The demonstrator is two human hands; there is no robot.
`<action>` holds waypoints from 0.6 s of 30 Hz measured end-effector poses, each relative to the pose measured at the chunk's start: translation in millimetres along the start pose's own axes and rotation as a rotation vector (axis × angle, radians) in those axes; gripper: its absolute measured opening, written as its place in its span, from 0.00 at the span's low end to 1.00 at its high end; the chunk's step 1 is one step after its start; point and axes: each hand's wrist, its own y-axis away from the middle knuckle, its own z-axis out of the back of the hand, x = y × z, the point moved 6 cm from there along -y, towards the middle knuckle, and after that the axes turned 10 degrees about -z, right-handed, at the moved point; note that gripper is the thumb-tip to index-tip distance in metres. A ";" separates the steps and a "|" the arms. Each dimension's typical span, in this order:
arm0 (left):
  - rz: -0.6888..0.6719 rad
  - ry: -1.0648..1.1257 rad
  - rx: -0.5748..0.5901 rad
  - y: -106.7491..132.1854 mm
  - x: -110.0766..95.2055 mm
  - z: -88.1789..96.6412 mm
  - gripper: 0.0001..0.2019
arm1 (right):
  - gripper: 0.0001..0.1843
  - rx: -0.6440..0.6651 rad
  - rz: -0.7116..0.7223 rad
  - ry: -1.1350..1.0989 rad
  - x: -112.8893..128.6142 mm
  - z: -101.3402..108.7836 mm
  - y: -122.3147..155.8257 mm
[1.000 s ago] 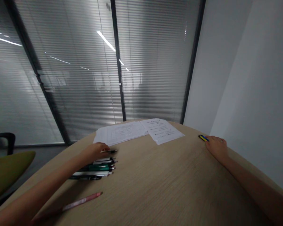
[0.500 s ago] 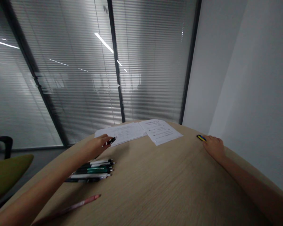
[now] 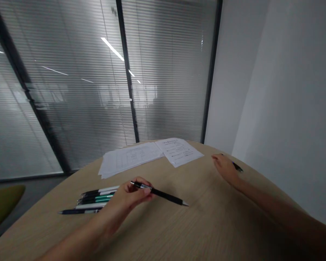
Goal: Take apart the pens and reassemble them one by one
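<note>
1. Bench point(image 3: 201, 232) with a pale, wood-grained top and curved edge fills the lower half of the frame.
2. The two hands are well apart. The left hand point(image 3: 134, 195), below centre, is clamped on a slim black pen with a silver tip point(image 3: 170, 197), its thumb laid across the barrel; the tip points right and slightly down.
3. The right hand point(image 3: 225, 168), at centre right, is low over the bench, fingers bent. A dark, slender object point(image 3: 237, 167) shows behind it; whether the hand grips this, I cannot tell.
4. Lower left, a row of black, white and green pens point(image 3: 96, 198) lies just beside the left hand, which partly hides it.
5. Near mid-frame, printed white paper sheets point(image 3: 130, 157) lie on the bench's far side.
6. A yellow-green chair seat point(image 3: 4, 204) shows at the left edge.
</note>
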 end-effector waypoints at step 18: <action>-0.233 -0.274 0.172 19.3 45.4 -16.0 0.08 | 0.24 0.971 -0.349 -0.855 113.5 -22.4 148.4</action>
